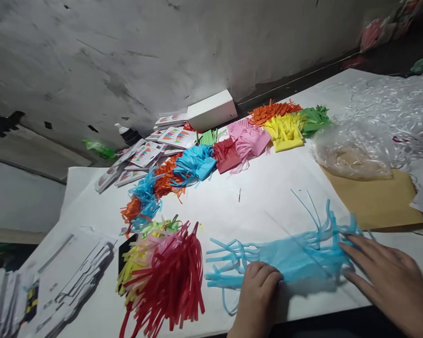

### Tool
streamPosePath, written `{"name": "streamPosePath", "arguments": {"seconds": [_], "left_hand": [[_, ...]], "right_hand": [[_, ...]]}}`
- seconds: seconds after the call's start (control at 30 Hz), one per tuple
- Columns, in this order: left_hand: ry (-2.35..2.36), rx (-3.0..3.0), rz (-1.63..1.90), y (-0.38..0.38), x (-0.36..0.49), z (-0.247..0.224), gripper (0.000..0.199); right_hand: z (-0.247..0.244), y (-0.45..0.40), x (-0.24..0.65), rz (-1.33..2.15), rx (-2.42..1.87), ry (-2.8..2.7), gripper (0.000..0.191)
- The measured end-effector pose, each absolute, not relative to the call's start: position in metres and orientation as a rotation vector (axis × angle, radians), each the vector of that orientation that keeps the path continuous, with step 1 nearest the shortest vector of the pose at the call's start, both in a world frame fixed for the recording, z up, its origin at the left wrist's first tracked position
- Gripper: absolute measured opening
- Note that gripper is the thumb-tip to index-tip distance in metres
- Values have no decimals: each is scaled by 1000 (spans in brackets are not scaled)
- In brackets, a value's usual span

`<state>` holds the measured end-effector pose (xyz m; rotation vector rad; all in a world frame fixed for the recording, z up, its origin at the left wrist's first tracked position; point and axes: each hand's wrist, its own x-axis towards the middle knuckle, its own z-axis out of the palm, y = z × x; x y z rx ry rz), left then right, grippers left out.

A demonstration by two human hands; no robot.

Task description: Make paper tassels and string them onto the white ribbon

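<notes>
Scuffed grey wall [183, 51] rises behind a white-covered table [261, 206]. At the far left lie stacked white packets [68, 277], their edges overlapping. Next, toward the back, printed packets [146, 155] sit in a loose heap near a dark bottle [129, 135]. Nearer the front is a pile of fringed tissue [169, 277] in red, pink, yellow and green. Behind it, a row of folded fringed bundles [197, 162] curves rightward in orange, blue, dark red, pink, yellow and green, passing in front of a white box [211, 111]. Front and right of centre, the light-blue fringed tissue [285, 256] lies spread flat, strips at both ends. The left hand [259, 298] rests at its near edge, fingers curled; whether they pinch it, I cannot tell. The right hand [387, 274] is open, fingers spread, fingertips at the right-end strips. Behind that hand, clear plastic [356, 150] partly covers a brown envelope [377, 199].
</notes>
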<state>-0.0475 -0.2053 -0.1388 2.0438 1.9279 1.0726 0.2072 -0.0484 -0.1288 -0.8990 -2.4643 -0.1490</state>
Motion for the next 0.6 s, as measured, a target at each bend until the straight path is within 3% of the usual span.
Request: {"name": "streamPosePath", "arguments": {"seconds": [0.23, 0.4, 0.6], "left_hand": [[1924, 2029, 1024, -207, -48, -129, 28], [1997, 1913, 885, -199, -55, -114, 25], [2372, 1658, 392, -168, -62, -103, 18]], "right_hand": [[-103, -75, 166, 113, -237, -2607, 44], [-126, -75, 148, 332, -492, -2437, 27], [-130, -65, 132, 236, -754, -2424, 15]]}}
